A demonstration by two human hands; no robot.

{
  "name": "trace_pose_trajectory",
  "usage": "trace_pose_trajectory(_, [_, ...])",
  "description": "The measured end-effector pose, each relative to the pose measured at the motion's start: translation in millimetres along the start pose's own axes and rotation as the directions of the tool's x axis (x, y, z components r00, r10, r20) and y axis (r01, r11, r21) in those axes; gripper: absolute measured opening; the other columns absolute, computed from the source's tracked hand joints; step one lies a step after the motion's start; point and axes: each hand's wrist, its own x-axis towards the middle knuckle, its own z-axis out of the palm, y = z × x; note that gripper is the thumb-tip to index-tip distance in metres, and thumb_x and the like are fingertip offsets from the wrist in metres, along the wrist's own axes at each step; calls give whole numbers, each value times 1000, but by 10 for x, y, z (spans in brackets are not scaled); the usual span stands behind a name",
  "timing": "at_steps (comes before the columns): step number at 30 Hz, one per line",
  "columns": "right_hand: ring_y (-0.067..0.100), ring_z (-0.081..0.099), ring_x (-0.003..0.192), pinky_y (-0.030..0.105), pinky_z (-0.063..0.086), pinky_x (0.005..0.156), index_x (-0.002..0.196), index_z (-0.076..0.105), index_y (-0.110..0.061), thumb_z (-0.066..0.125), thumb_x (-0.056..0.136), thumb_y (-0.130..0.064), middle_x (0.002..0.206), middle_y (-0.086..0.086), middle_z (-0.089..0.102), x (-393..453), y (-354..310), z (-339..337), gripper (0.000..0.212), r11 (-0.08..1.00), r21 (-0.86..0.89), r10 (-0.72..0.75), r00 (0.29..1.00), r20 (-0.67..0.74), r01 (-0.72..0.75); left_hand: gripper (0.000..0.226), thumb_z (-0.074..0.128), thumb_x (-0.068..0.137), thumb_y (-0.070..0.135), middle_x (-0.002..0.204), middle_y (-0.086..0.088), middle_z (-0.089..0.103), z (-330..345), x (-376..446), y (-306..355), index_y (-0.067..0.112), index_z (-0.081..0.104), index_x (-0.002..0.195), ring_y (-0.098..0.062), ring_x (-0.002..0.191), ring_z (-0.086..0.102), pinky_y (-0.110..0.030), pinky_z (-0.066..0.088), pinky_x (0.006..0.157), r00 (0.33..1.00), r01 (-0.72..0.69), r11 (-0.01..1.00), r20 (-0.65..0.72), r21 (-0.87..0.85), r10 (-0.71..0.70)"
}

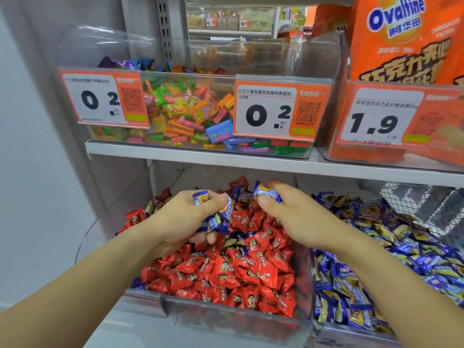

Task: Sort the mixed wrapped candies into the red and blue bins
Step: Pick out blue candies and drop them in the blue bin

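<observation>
A clear bin on the lower shelf is heaped with red wrapped candies, with a few blue ones mixed in near the back. To its right, a second clear bin is full of blue and gold wrapped candies. My left hand hovers over the red heap and grips a bunch of several blue candies. My right hand is beside it over the back of the red bin, pinching one blue candy between thumb and fingers.
The shelf above carries a clear bin of mixed colourful candies with orange price tags, and an orange Ovaltine box at the right. A wire basket stands at the far right of the lower shelf. A white wall is on the left.
</observation>
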Motion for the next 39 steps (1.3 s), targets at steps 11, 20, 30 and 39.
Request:
trace_pose_trajectory(11, [6, 57, 64, 16, 38, 57, 107, 50, -35, 46, 100, -49, 75, -5, 65, -357, 155, -161, 16, 984, 31, -165, 965, -202, 175, 28, 51, 99, 29, 71, -17, 61, 785, -90, 284, 3, 55, 107, -18, 48, 52, -28, 35, 50, 986, -150, 967, 34, -206, 161])
trace_pose_trajectory(20, [15, 68, 97, 31, 51, 88, 121, 56, -38, 61, 96, -17, 109, -6, 68, -688, 1160, -765, 33, 996, 23, 93, 957, -276, -91, 45, 76, 84, 27, 108, 16, 66, 1569, 308, 529, 28, 57, 124, 1, 95, 62, -12, 43, 83, 875, -480, 671, 362, 566, 321])
trace_pose_trajectory(30, [-3, 50, 117, 37, 39, 107, 134, 45, -57, 71, 86, -24, 146, -10, 43, -839, 1319, -831, 64, 998, 37, 47, 983, -177, -41, 45, 56, 91, 46, 125, 15, 47, 1208, 84, 63, 30, 47, 132, -4, 122, 43, -16, 29, 104, 784, -524, 395, 247, 755, 569])
trace_pose_trajectory(39, [29, -17, 152, 55, -15, 119, 152, -5, -54, 16, 95, -67, 167, -4, -8, -765, 1038, -547, 62, 791, -573, 277, 961, 22, -215, 86, -4, 81, 81, 154, 12, 31, 500, -299, -491, 40, 35, 146, -21, 149, 15, -47, 19, 121, 962, -239, 176, 208, 955, 175])
